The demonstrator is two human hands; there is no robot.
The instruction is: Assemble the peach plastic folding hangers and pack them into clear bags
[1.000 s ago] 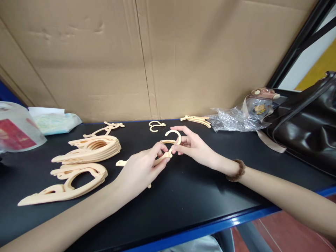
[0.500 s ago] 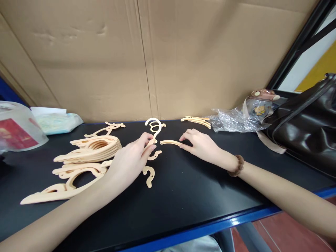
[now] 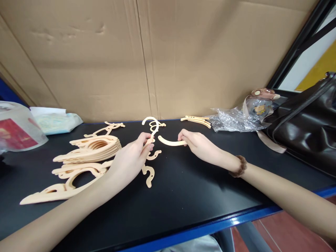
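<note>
My left hand [image 3: 131, 159] pinches a pale plastic hanger piece [image 3: 150, 128] and holds it upright, its hook pointing up over the black table [image 3: 183, 196]. A lower end of the same piece [image 3: 148, 175] hangs down near the table. My right hand [image 3: 198, 145], a brown hair tie on its wrist, grips a thin curved strip [image 3: 170, 142] just right of the hook piece. The two parts are close but apart.
Stacks of pale hanger halves [image 3: 91, 148] lie at the left, more flat ones [image 3: 65, 183] in front. Thin strips [image 3: 196, 120], crumpled clear plastic [image 3: 233, 122] and a dark bag [image 3: 307, 126] sit at the right. A cardboard wall [image 3: 157, 59] stands behind.
The joined parts separated: my left hand raised the hook piece upright and leftward. My right hand reached to the curved strip on the table and lifted it.
</note>
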